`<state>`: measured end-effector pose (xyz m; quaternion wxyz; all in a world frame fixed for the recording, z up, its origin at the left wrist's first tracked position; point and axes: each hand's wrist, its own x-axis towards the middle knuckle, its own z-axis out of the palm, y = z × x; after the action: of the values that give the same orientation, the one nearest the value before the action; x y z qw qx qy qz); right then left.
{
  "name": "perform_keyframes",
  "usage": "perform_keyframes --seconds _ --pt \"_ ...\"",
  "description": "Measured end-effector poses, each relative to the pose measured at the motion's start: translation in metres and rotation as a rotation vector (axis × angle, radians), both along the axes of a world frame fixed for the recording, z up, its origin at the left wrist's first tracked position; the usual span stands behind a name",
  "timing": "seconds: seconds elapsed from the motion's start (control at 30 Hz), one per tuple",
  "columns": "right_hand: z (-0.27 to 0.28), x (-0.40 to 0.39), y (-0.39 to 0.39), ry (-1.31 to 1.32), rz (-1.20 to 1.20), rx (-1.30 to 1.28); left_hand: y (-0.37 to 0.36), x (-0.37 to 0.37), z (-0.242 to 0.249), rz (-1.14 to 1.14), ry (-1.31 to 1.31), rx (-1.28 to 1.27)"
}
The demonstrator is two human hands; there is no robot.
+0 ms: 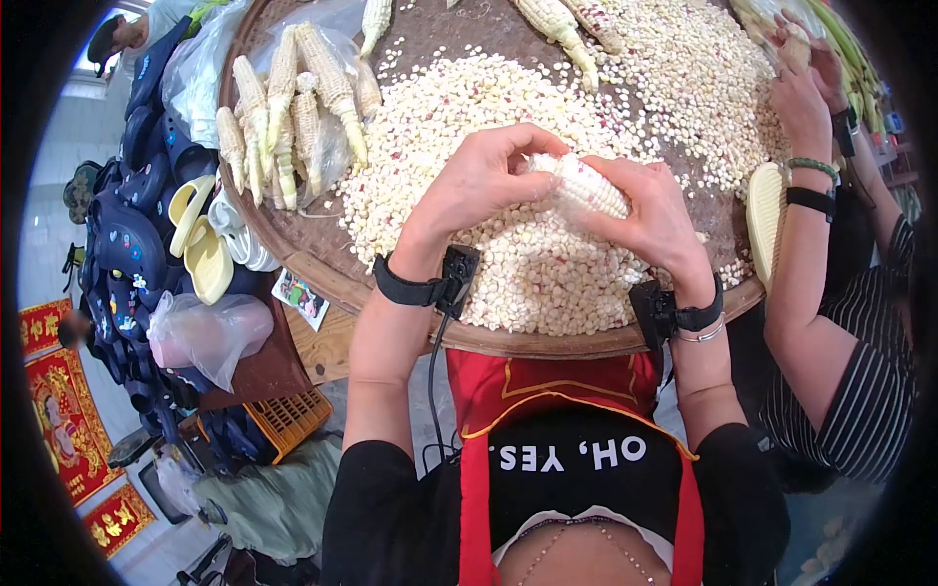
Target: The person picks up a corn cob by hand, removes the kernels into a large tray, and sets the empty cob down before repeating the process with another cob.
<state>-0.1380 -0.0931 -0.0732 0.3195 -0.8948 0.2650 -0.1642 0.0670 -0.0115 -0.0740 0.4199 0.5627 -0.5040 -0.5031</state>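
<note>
A pale corn cob with some red kernels is held between both hands above a heap of loose kernels. My left hand has its thumb and fingers closed on one end of the cob. On the other end, the fingers and thumb of my right hand are wrapped round it. The kernels lie on a large round woven tray, spreading from its near rim toward the far side. Both wrists wear black straps with small devices.
Stripped cobs lie on the tray's left side; more cobs lie at the far side. At right, another person's hands hold a cob beside a cream sandal-like object. Dark blue clogs and an orange crate stand left.
</note>
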Motion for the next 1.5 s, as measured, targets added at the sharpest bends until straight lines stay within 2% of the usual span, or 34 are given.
perform_keyframes --seconds 0.1,0.17,0.2,0.27,0.3,0.33,0.37,0.47,0.6,0.63,0.67,0.7,0.8,0.83,0.9,0.93,1.0,1.07,1.13,1.17,1.23,1.33,1.5 --pt "-0.001 -0.001 0.001 0.029 0.016 -0.105 -0.001 -0.001 -0.001 -0.032 -0.068 -0.015" --pt "0.0 -0.002 0.0 0.047 0.023 -0.116 -0.001 -0.005 0.002 -0.031 -0.228 -0.053" --pt "0.0 -0.002 -0.001 0.065 0.03 -0.128 0.0 -0.008 0.003 -0.03 -0.227 -0.052" --pt "-0.004 -0.001 0.0 0.059 0.01 -0.133 0.0 -0.017 0.003 0.037 -0.45 -0.137" --pt "-0.006 0.0 0.0 0.052 -0.01 -0.14 -0.001 -0.019 -0.001 0.038 -0.448 -0.138" --pt "-0.007 0.001 0.001 0.053 -0.01 -0.14 -0.001 -0.02 -0.009 0.081 -0.562 -0.313" --pt "-0.007 0.002 0.001 0.063 -0.042 -0.09 -0.002 -0.021 -0.014 0.126 -0.673 -0.49" --pt "0.0 0.005 0.004 0.096 -0.091 -0.013 -0.002 -0.023 -0.013 0.161 -0.763 -0.586" --pt "0.009 0.003 0.005 0.123 -0.067 0.049 -0.002 -0.016 -0.01 0.161 -0.834 -0.556" --pt "0.008 0.0 0.005 0.123 -0.065 0.046 -0.004 -0.001 -0.014 0.251 -0.873 -0.587" --pt "0.005 -0.003 0.003 0.001 -0.078 0.089 -0.004 0.01 -0.017 0.346 -0.914 -0.616" --pt "0.003 -0.004 0.002 -0.125 -0.095 0.135 -0.001 0.011 -0.006 0.363 -0.858 -0.508" --pt "0.005 -0.007 -0.002 -0.111 -0.112 0.261 -0.002 0.012 -0.011 0.326 -0.723 -0.53" --pt "-0.002 -0.007 -0.003 -0.18 -0.081 0.334 -0.006 0.01 -0.012 0.32 -0.717 -0.537" --pt "-0.001 -0.007 -0.004 -0.161 -0.08 0.367 -0.005 0.003 -0.011 0.242 -0.05 -0.312" --pt "-0.001 -0.005 -0.004 -0.147 -0.068 0.4 -0.003 0.001 -0.008 0.242 -0.05 -0.31" --pt "-0.003 -0.004 -0.005 -0.144 -0.04 0.415 0.0 -0.004 0.0 0.03 0.164 -0.126" --pt "-0.002 -0.003 -0.004 -0.138 -0.011 0.431 -0.001 -0.007 -0.004 0.027 0.157 -0.123" --pt "0.004 0.001 -0.001 -0.029 -0.052 0.227 -0.003 -0.006 -0.012 0.091 0.167 -0.102" --pt "0.002 0.002 -0.001 -0.029 -0.048 0.227 -0.004 -0.007 -0.014 0.095 0.165 -0.102" --pt "-0.002 0.002 -0.002 0.012 -0.153 -0.018 -0.005 -0.008 -0.018 0.204 0.22 -0.04" --pt "0.0 -0.001 -0.003 0.016 -0.084 -0.16 -0.008 0.001 -0.017 0.256 0.187 0.01" --pt "-0.009 -0.002 -0.003 0.015 -0.12 -0.125 -0.01 0.006 -0.02 0.258 0.261 0.024"
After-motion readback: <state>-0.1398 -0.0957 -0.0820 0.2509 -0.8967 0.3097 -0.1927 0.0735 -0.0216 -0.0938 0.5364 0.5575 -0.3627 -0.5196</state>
